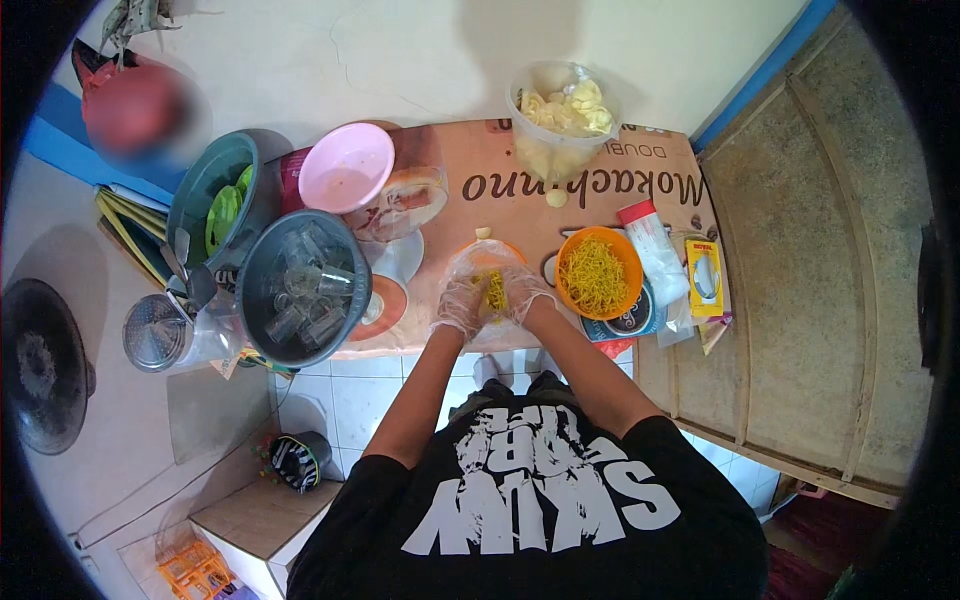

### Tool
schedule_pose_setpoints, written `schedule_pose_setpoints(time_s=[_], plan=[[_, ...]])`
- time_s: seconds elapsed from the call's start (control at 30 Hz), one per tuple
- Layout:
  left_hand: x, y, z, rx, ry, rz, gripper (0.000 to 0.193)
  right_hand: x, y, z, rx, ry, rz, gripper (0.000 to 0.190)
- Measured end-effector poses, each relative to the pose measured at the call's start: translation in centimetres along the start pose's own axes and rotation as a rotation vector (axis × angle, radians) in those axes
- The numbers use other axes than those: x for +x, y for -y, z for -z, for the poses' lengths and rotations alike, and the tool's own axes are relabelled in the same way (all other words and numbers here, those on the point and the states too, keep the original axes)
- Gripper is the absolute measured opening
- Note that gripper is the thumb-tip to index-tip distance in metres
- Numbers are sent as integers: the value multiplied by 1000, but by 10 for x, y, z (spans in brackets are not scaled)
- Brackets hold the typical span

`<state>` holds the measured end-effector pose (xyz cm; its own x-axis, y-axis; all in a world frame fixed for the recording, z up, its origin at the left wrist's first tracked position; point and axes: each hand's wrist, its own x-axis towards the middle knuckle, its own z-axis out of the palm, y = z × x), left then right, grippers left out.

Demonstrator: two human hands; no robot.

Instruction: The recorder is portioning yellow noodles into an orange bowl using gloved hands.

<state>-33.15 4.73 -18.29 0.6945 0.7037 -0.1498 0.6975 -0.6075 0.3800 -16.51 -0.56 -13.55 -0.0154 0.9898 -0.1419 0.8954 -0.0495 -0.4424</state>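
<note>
Thin clear plastic gloves cover both of my hands. My left hand (463, 298) and my right hand (527, 288) are close together at the table's front edge, one on each side of a clear plastic bag (487, 256). Yellow crispy strips (494, 291) show in the gap between them. Part of an orange rim (512, 249) shows through the plastic; the rest is covered. My fingertips are partly hidden by the crinkled plastic. To the right stands an orange bowl (632, 264) heaped with the same kind of yellow strips (595, 276). A small pale piece (484, 232) lies just beyond the bag.
A clear tub of pale crackers (566, 112) stands at the back. Leftward are a pink basin (347, 168), a grey basin of clear glasses (304, 288) and a green bucket (259, 199). A red-capped plastic pack (655, 251) and yellow box (705, 277) lie right, beside a wooden panel (810, 247).
</note>
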Motion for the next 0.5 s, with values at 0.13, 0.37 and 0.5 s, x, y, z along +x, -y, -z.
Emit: schedule_pose_setpoints(time_s=[0.13,0.37,0.5], plan=[[5,8,-12,10,-149,-35,44,-2,3,14,18,81,-114,48],[4,8,-19,-9,-163,-47,44,1,-18,-18,193,-12,-31,29],[9,5,-13,-52,-133,-9,42,12,-22,-41,32,-17,-10,30]])
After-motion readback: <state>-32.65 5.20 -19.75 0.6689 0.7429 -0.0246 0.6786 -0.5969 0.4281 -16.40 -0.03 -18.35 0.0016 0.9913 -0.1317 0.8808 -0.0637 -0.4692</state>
